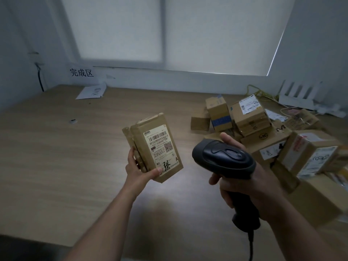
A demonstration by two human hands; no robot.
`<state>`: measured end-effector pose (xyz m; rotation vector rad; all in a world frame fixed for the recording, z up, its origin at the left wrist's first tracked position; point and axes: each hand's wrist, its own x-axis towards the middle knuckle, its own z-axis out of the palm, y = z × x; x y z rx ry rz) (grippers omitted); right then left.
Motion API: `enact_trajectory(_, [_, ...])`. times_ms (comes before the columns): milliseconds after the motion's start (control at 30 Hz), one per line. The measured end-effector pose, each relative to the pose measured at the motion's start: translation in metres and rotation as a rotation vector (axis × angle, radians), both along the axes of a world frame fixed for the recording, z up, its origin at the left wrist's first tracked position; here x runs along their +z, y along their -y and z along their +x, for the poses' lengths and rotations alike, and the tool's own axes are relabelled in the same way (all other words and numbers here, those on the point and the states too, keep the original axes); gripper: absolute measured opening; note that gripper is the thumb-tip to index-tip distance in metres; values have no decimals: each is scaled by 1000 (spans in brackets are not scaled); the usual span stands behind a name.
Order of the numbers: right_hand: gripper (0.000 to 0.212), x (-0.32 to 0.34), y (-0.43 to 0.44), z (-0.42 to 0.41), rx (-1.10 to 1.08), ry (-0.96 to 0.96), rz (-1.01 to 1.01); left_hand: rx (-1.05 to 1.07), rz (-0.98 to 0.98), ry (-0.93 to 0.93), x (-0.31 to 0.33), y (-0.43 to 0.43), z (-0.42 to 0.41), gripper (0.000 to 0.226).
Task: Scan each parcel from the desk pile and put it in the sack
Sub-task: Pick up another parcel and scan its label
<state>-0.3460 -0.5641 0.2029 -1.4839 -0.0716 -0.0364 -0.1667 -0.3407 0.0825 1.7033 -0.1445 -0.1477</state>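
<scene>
My left hand (138,169) grips a small brown cardboard parcel (154,146) by its lower left corner and holds it upright above the desk, its white barcode label facing me. My right hand (244,187) is wrapped round the handle of a black barcode scanner (224,159), whose head points left toward the parcel's label. The two are a short gap apart. The desk pile of cardboard parcels (263,129) lies to the right. No sack is in view.
The wooden desk (75,157) stretches to the left and in front. A white sheet of paper (90,92) lies at the back left under a wall sign. A white rack (299,95) and cables sit at the back right. The scanner's cable hangs down below my right hand.
</scene>
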Motion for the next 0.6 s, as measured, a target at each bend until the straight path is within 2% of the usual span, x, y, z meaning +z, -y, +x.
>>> enact_trajectory(100, [117,-6,-11,-1,-18,13,37,0,16,29,-7,-6,6,116])
enact_trajectory(300, [118,-13,-22,-8,-16,-18,52,24,18,21,-15,-18,1,124])
enact_trajectory(600, [121,-17,-26,-25,42,-35,57,76,29,18,-9,-36,-40,116])
